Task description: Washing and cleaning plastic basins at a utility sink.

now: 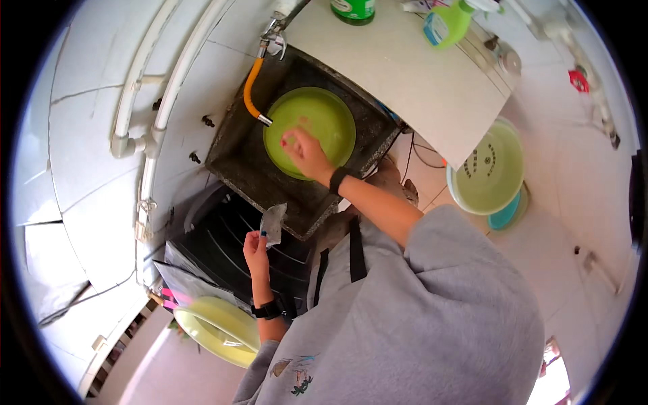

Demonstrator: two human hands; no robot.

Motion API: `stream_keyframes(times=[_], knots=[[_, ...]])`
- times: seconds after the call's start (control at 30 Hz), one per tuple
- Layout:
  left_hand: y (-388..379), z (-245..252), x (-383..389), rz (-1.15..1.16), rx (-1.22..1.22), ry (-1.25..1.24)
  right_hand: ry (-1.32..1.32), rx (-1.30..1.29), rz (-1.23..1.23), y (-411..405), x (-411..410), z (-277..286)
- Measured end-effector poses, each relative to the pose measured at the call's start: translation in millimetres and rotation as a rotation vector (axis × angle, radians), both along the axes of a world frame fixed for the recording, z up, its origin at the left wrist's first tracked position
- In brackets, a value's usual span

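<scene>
My left hand (257,253) holds a small crumpled piece of clear plastic (273,224) between thumb and fingers, over the black ribbed top beside the sink. Above a round green basin (331,121) is my right hand (306,152), its fingers curled; whether something small is between them cannot be told. The basin sits in a dark stone sink (238,162) and seems to hold water. An orange hose (249,88) runs from the metal tap (273,38) to the basin's left rim.
A white countertop (395,76) at the upper right bears a green bottle (354,10) and a green spray bottle (448,24). Another green basin (493,172) stands at the right. Yellow-green basins (223,329) lie at the lower left. White pipes (167,91) run along the tiled wall.
</scene>
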State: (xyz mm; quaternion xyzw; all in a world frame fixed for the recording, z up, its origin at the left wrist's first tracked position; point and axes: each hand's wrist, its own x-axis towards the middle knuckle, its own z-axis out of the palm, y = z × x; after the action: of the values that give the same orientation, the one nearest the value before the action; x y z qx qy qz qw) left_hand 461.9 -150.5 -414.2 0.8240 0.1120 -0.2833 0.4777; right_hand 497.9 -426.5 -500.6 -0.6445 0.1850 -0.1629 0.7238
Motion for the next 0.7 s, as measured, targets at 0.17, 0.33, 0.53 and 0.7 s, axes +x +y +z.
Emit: stream_keyframes(times=[0.17, 0.33, 0.53, 0.7], knots=[[-13, 10, 25, -0.058, -0.086, -0.027, 0.035, -0.067, 0.075, -4, -52, 19], [-32, 0, 49, -0.145, -0.121, -0.082, -0.189, -0.179, 0.117, 2, -65, 57], [-6, 20, 56, -0.173, -0.009, -0.212, -0.381, 0.091, -0.112, 46, -14, 91], [6, 40, 53, -0.012, -0.043, -0.195, -0.437, 0.41, -0.048, 102, -23, 144]])
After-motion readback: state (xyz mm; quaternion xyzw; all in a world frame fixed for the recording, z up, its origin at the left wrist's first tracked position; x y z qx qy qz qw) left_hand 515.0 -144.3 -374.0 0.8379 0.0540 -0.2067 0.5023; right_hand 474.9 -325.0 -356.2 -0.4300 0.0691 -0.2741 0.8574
